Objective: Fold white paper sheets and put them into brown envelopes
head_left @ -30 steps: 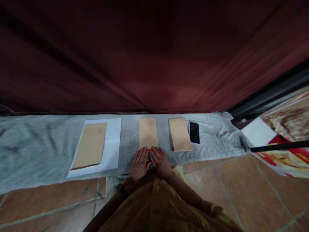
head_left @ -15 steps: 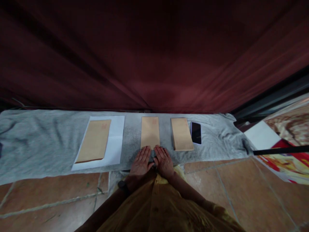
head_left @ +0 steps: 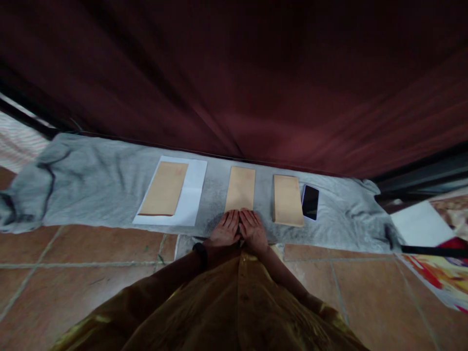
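Note:
My left hand (head_left: 225, 230) and my right hand (head_left: 253, 231) lie flat side by side on the grey cloth (head_left: 102, 180), fingers stretched out, fingertips at the near end of the middle brown envelope (head_left: 241, 188). A dark band is on my left wrist. To the left, another brown envelope (head_left: 164, 188) lies on a white sheet (head_left: 192, 195). To the right is a stack of brown envelopes (head_left: 287, 199), with a black phone (head_left: 310, 202) beside it.
A dark red curtain (head_left: 256, 83) hangs right behind the cloth. Brown floor tiles (head_left: 73, 258) run in front. At the right lie a white sheet (head_left: 420, 224), colourful printed paper (head_left: 438, 275) and a dark bar (head_left: 435, 250).
The view has swung to the left and tilted, so everything sits further right in the picture. My hands have drawn closer together at the middle envelope's near end.

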`<state>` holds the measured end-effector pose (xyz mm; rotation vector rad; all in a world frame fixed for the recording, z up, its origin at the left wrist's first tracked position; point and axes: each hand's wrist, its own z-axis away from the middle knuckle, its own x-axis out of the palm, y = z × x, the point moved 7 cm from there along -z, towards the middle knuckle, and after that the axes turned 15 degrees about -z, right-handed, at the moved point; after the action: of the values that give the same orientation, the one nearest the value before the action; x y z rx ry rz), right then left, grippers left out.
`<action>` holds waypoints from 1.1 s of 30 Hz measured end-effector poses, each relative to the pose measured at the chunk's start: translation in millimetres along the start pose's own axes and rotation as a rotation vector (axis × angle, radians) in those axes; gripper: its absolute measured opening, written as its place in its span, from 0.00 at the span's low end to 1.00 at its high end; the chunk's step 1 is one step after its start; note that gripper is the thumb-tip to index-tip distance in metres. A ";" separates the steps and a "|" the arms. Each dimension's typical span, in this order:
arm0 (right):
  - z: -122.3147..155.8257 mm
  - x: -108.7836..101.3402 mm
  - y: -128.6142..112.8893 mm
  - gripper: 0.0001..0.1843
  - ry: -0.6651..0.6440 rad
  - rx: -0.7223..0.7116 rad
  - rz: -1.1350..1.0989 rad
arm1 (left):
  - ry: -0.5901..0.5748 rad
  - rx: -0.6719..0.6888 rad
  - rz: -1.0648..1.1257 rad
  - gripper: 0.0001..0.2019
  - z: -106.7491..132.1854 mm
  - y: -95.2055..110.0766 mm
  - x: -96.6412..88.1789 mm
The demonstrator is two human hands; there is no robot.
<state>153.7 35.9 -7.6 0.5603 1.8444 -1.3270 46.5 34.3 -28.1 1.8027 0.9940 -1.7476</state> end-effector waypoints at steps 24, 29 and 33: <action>21.2 -1.5 8.4 0.29 0.047 0.068 0.028 | 0.030 -0.080 0.061 0.36 7.2 -7.2 -2.8; 23.0 -6.6 9.8 0.29 0.055 0.100 0.027 | 0.046 -0.139 0.090 0.39 13.8 -19.5 -3.6; 25.3 -10.0 11.0 0.29 0.059 0.119 0.027 | 0.067 -0.175 0.096 0.40 20.0 -29.1 -1.4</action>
<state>176.1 17.2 -9.9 0.6909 1.8064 -1.4231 11.6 38.1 -24.0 1.7771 1.0346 -1.5038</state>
